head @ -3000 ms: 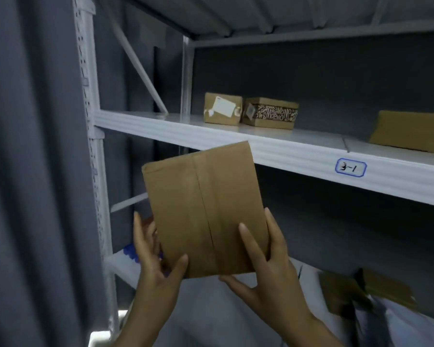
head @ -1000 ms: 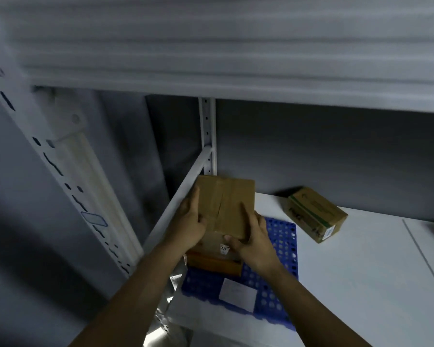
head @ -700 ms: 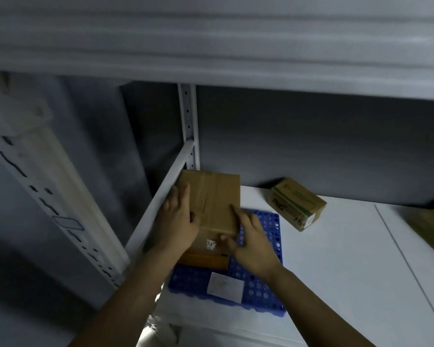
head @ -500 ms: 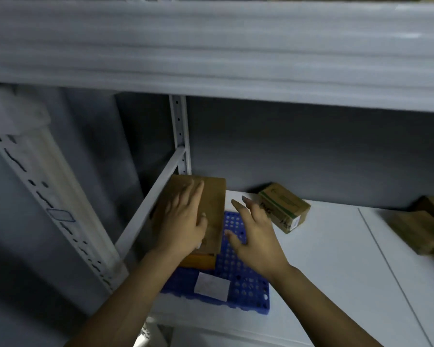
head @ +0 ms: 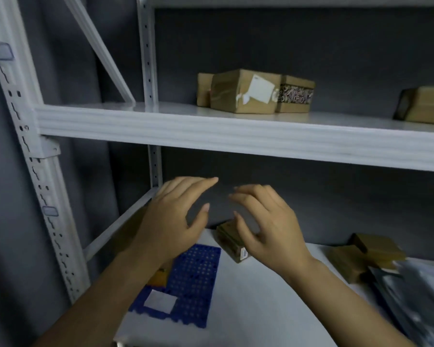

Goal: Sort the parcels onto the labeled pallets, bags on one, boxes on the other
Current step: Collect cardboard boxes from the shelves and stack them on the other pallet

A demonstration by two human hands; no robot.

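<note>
Both hands were up over the lower shelf point(head: 273, 309) w/ nothing in them; left hand point(head: 172, 221) had its grip spread wide, fingers fanned, hovering above the blue pallet point(head: 193, 276); right hand point(head: 266, 221) had its grip loosely curled and open, in front of the small cardboard box point(head: 232, 242) but not touching it afaict. That box sat on the shelf just beside the pallet's far right corner, tilted at an angle. A brown parcel point(head: 161, 275) was on the pallet's left part, mostly hidden by the left forearm; the white label point(head: 161, 300) was near the pallet's front edge.

Imo next step was grabbing another box; the small one was closest, so pinch it across the short sides w/ the right hand, lift clear, then set it flat on the pallet next to the brown one w/o covering the label. More boxes point(head: 246, 92) were on the upper shelf point(head: 211, 131); the bags point(head: 416, 296) were far right on the lower shelf, blurry, and belonged on the other pallet, which wasn't in view.
</note>
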